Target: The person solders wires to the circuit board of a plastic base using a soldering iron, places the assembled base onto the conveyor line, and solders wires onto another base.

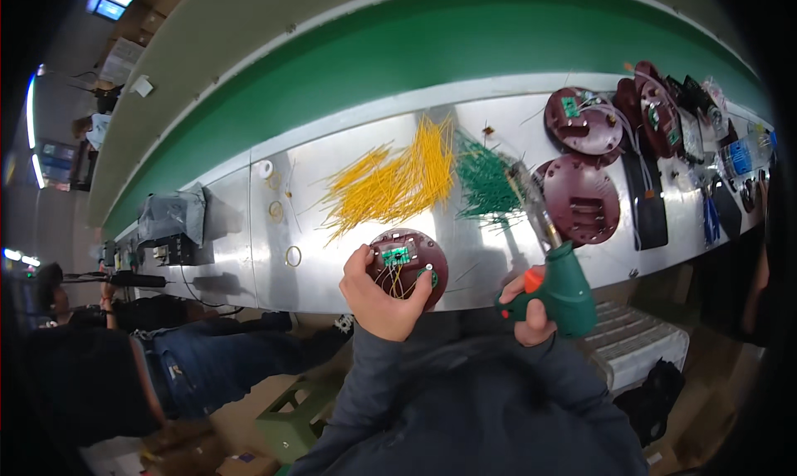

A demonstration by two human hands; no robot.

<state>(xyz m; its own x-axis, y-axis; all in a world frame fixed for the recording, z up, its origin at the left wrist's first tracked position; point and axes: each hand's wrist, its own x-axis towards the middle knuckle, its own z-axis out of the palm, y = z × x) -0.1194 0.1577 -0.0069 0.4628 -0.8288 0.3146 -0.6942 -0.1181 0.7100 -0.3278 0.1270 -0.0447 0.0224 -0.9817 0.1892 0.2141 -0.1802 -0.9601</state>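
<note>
My left hand [386, 297] grips a maroon round plastic housing [436, 260] by its sides at the bench's near edge. Inside the housing sits a green circuit board [398, 256] with thin wires coming off it. A smaller round green board lies by my left thumb. My right hand [529, 307] is closed round the handle of a green soldering gun [571, 293] with an orange trigger. Its metal tip points up and away, over the bench to the right of the housing, not touching it. Some of my right fingers are hidden behind the handle.
Yellow wires [398, 177] and green wires [488, 181] lie in piles beyond my hands. Maroon housings [581, 200] and black parts crowd the right side. A solder reel [266, 170] and a grey plastic bag [173, 213] are at left. Another person [199, 376] is at far left.
</note>
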